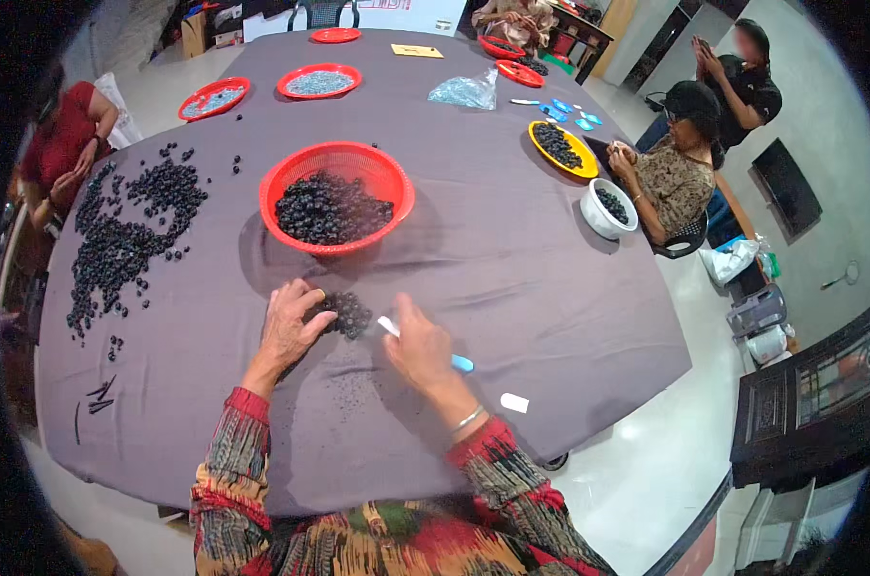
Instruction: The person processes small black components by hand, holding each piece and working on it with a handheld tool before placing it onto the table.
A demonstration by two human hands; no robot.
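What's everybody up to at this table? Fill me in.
The person's left hand is at the edge of a small cluster of black bead-like balls on the grey tablecloth. Their right hand, blurred, grips a slim blue-and-white tool beside it. A red plastic basket beyond holds more balls, and a loose spread of them lies to the left. At the right sits a co-worker in a patterned top, near a white bowl.

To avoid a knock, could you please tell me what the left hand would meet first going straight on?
Probably the red basket, just ahead of the left hand, though depth is unclear.
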